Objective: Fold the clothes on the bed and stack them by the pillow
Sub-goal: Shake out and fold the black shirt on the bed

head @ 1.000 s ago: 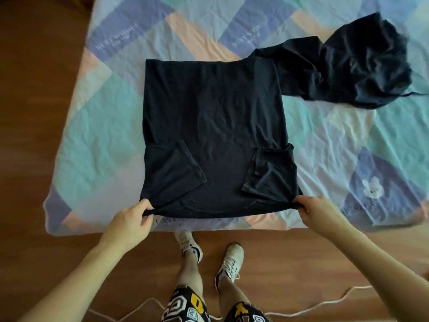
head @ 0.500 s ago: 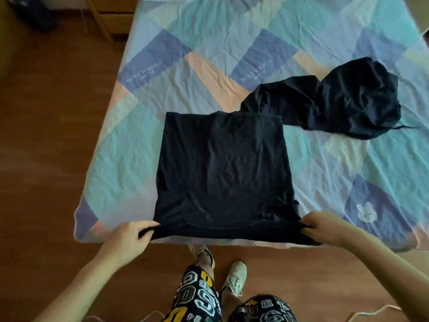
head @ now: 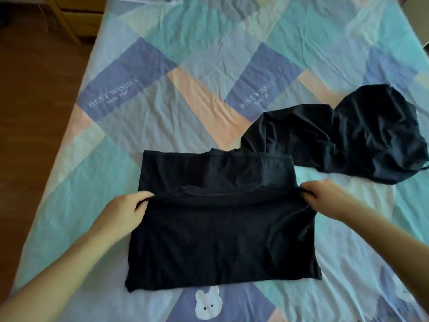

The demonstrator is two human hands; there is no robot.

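A black T-shirt lies on the bed, its near half turned over toward the far half. My left hand grips the left end of the turned-over edge. My right hand pinches the right end of that same edge, held a little above the lower layer. A second black garment lies crumpled at the right, its near edge touching the T-shirt's far right corner. No pillow shows in this view.
The bed has a patchwork sheet in teal, purple and peach, with a white bunny print at the near edge. A wooden floor runs along the left. Wooden furniture stands at the top left.
Both hands have carried the T-shirt's near edge up and away from me over the rest of the shirt, hiding the tucked sleeves. The camera has moved in over the bed.
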